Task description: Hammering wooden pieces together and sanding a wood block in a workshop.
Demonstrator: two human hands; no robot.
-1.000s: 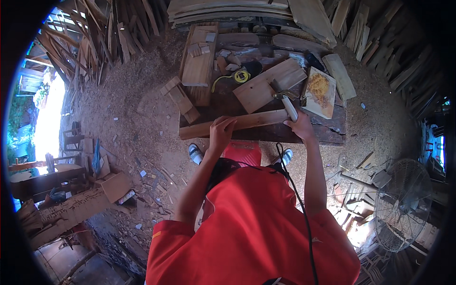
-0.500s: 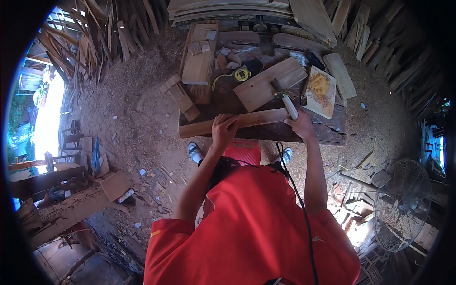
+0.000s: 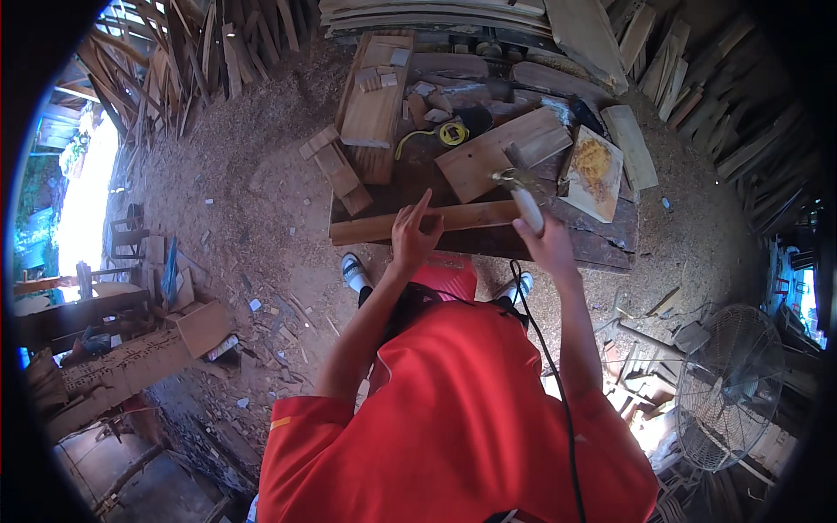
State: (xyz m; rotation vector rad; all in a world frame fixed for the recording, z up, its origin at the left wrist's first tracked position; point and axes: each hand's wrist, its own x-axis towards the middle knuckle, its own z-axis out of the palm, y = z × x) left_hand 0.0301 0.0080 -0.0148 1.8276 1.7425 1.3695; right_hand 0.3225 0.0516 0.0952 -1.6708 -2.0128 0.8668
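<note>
A long narrow wooden strip [image 3: 366, 229] lies along the near edge of the dark workbench [image 3: 584, 247]. My left hand [image 3: 411, 241] rests at the strip's middle, index finger stretched away from me and thumb spread apart from it; nothing shows between them. In my right hand [image 3: 551, 247] is a hammer [image 3: 528, 210], gripped by its pale handle. Its head, slightly blurred, hangs over the strip's right end, near a wide board [image 3: 478, 164]. Beyond my left hand lies a yellow tape measure [image 3: 452, 133] with some tape pulled out.
Stacked boards with small blocks [image 3: 373, 118] lie at the bench's back left, joined pieces [image 3: 336, 173] at its left edge. A stained square board [image 3: 595, 174] sits at the right. Planks [image 3: 427, 13] are piled behind. A caged fan [image 3: 731, 388] stands lower right.
My left index finger has straightened away from the strip, and the fingers have spread. The hammer has shifted slightly left with my right hand. The whole view has tilted a little.
</note>
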